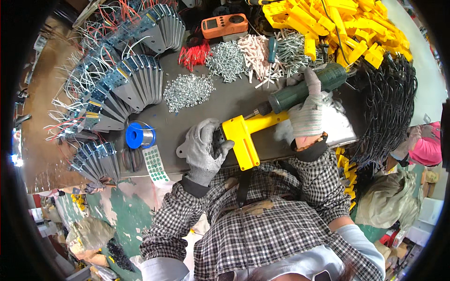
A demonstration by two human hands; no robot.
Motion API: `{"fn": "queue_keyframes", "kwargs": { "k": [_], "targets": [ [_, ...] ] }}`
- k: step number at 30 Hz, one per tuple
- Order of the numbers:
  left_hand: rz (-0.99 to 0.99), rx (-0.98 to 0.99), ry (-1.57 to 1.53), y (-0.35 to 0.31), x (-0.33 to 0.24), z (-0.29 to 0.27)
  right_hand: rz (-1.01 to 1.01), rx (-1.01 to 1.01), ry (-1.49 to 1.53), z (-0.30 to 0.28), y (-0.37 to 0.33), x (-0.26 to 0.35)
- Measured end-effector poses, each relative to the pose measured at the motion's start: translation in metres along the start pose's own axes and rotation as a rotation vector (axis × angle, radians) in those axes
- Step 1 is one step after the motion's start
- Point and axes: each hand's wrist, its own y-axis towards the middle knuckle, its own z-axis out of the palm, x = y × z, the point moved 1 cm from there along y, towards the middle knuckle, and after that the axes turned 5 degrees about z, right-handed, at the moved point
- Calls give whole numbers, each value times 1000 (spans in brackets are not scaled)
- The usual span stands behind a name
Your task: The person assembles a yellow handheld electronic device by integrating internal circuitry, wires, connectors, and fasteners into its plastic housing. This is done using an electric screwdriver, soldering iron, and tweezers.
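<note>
A dark-topped bench (218, 96) spreads out below. The gloved left hand (205, 143) has its fingers closed on a yellow housing (243, 145) near the front edge; the right hand (307, 113) grips a green power driver (304, 89) – its bit at the housing, contact unclear. Farther out: a blue spool (134, 135), loose nuts (189, 92), screws (227, 61) – and heaped yellow parts (328, 21).

Worn on the head, as the left of a side-by-side pair. Aimed steeply down and forward, past the checked garment (262, 229) and onto the dark surface (173, 129). Near enough to show the gloved fingers (208, 126) plainly mid-view. Very wide, bending straight edges, reaching the green floor (123, 206).
</note>
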Motion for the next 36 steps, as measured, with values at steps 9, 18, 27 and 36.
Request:
{"fn": "queue_keyframes", "kwargs": {
  "k": [9,18,27,36],
  "targets": [
    [42,9,23,1,6,2,-32,-46,-106,-1,3,-6],
    [74,38,20,6,2,3,-108,61,-203,8,16,-1],
    [157,267,190,1,8,-28,-680,67,-1604,-6,-12,157],
    [-25,276,278,-27,16,-40,-544,-494,-2595,-66,6,154]
  ]
}}
